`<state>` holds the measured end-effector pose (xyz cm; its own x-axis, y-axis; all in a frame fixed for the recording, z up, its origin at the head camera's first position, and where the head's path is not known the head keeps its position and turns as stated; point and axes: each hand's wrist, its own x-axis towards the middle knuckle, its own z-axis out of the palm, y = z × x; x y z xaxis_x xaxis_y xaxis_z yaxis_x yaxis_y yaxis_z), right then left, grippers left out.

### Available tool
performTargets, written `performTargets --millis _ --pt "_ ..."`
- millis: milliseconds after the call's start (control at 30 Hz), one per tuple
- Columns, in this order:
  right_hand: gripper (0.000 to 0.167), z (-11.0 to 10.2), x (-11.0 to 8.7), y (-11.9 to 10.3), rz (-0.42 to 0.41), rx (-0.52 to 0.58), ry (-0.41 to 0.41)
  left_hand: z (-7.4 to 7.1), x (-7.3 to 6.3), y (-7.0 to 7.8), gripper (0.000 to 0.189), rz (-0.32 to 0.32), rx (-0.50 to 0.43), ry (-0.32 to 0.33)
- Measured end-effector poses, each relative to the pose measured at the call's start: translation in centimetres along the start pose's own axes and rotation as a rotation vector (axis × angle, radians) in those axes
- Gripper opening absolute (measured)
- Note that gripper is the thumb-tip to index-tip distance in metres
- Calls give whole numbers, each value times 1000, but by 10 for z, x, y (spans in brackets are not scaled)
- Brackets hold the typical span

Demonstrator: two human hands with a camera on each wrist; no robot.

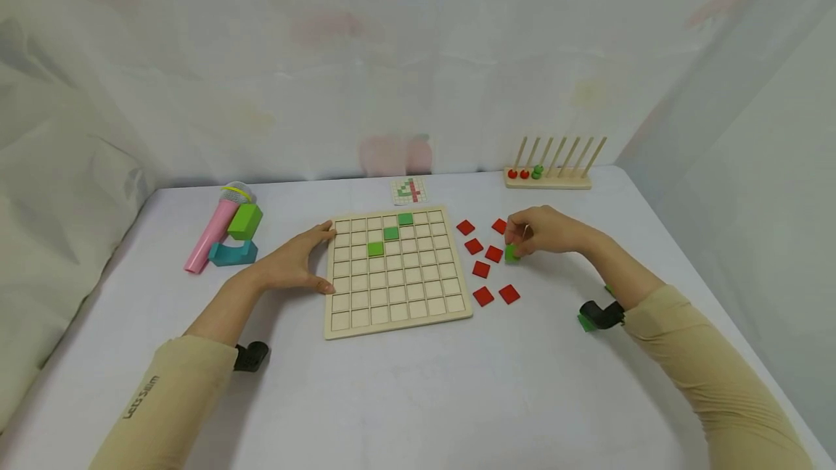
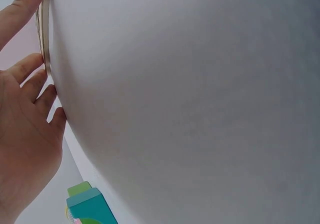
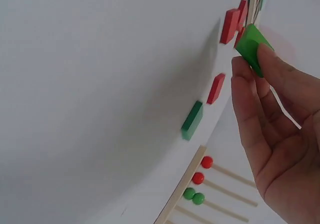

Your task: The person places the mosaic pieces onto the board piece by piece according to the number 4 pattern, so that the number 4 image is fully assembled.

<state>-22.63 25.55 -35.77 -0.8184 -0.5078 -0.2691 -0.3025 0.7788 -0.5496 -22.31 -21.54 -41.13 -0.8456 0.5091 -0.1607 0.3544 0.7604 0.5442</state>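
Observation:
My right hand [image 1: 545, 229] pinches a green square tile [image 3: 252, 49] between thumb and fingertips, right of the board. The wooden grid board [image 1: 398, 316] lies flat in the middle of the table. Three green tiles, one of them a green tile [image 1: 375, 249], sit in its squares in a diagonal line. Against the board's left edge rests my left hand [image 1: 290, 261], thumb and fingers spread apart. Several red tiles [image 1: 483, 296] are scattered between the board and my right hand. Another green tile [image 3: 192, 120] lies on the table in the right wrist view.
Behind the board lies a small pattern card [image 1: 409, 191]. A wooden peg rack [image 1: 555, 182] with red and green beads stands at the back right. At left are a pink toy microphone [image 1: 212, 234], a green block [image 1: 245, 221] and a teal curved block [image 1: 234, 254].

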Motion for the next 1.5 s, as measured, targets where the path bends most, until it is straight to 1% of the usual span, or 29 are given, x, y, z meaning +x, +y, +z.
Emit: performTargets --millis 167,367,567,833,1000,1167,1267,1500 --pt "12 5 6 -16 -47 38 48 0 0 1 111 -3 -2 -7" --pt "12 11 14 -36 -98 54 78 1 0 1 111 -5 -9 -6" --pt "11 15 25 -57 -150 81 70 1 3 1 113 -10 5 -10" --pt "10 23 47 -78 -270 95 64 2 6 -2 113 -3 -8 -12" --pt "9 27 63 -90 -289 92 49 2 5 -1 112 4 -16 -9" --pt "11 31 77 -102 -306 125 44 2 5 -1 112 -1 -11 -11" --pt "12 34 86 -110 -303 149 38 2 5 -2 112 -1 -6 -10" --pt "15 45 104 -130 -321 183 2 0 4 0 111 8 -11 -6"
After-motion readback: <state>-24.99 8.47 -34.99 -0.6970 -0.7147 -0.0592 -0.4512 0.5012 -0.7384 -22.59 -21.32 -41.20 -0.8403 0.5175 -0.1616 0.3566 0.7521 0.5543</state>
